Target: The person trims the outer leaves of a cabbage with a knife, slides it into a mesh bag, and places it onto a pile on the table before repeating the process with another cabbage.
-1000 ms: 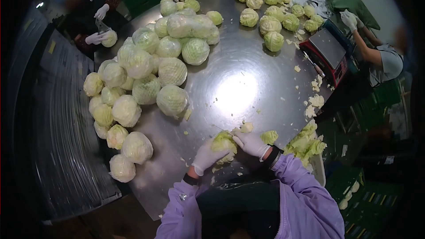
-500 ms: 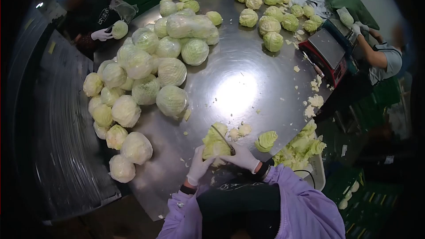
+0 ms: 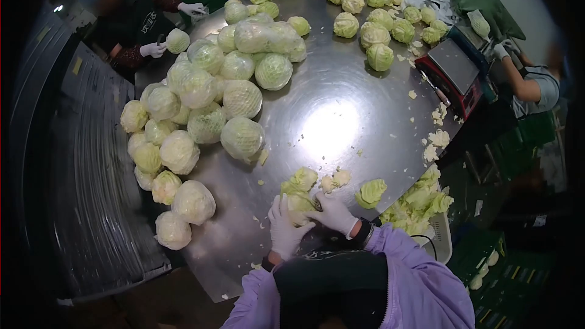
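Observation:
In front of me on the metal table is a green cabbage (image 3: 298, 202), its outer leaves partly loose. My left hand (image 3: 284, 230), in a white glove, holds it from the left with long fingers along its side and the thumb near its base. My right hand (image 3: 334, 215), also gloved, is closed around a knife (image 3: 317, 205) at the cabbage's right side; only a dark bit of the knife shows. Pale leaf scraps (image 3: 335, 180) lie just beyond, and a loose green leaf piece (image 3: 371, 193) rests to the right.
Plastic-wrapped cabbages (image 3: 242, 137) are heaped on the left of the steel table (image 3: 286, 122). Unwrapped ones (image 3: 375, 35) stand at the far right, near a red scale (image 3: 452, 73). A white basket (image 3: 443, 239) of trimmed leaves sits at right. Co-workers stand around the table.
My left hand has shifted down along the cabbage and its fingers have straightened. The knife's curved blade, seen over the cabbage before, no longer shows. The left co-worker's hands have moved.

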`<state>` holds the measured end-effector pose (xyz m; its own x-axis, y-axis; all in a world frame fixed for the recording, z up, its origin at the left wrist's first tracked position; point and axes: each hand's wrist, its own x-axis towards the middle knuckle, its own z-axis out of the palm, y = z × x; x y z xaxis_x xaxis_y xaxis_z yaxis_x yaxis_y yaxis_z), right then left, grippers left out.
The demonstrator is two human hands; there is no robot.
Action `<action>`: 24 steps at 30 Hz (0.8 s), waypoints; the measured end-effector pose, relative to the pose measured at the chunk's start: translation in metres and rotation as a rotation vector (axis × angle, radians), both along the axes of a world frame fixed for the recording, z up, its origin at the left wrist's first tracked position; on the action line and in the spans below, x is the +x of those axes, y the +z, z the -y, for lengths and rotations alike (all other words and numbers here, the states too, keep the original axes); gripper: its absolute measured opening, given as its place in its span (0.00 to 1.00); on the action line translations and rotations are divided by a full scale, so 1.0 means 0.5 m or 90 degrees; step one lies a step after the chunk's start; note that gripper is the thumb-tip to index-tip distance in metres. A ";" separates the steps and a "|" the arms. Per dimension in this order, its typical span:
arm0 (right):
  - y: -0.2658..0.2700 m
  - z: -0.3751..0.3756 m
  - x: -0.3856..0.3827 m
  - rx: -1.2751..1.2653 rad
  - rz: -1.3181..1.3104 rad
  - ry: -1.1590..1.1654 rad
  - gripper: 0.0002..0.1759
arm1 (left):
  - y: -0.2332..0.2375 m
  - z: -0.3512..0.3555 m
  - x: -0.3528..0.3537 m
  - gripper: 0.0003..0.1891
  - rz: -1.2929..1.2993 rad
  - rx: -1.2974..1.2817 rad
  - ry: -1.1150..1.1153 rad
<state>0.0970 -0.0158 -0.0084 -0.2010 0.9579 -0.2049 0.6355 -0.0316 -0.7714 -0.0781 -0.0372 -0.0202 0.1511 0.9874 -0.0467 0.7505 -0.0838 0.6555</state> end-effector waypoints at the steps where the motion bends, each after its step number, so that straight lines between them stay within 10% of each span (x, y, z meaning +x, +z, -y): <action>1: -0.006 -0.006 0.011 0.002 0.003 -0.001 0.19 | -0.007 -0.006 0.000 0.57 -0.005 0.026 -0.016; 11: -0.024 -0.030 0.046 -0.293 -0.455 -0.103 0.22 | -0.020 -0.035 -0.038 0.52 0.092 0.053 -0.085; 12: -0.030 -0.026 0.031 -0.293 -0.457 -0.107 0.22 | -0.019 -0.032 -0.033 0.52 0.092 0.051 -0.088; 14: -0.043 -0.018 0.008 0.263 -0.150 0.056 0.28 | -0.017 -0.031 -0.020 0.52 0.057 0.085 -0.066; 24: -0.033 0.001 0.012 -0.037 -0.263 -0.102 0.22 | -0.024 -0.041 -0.028 0.51 0.094 0.080 -0.089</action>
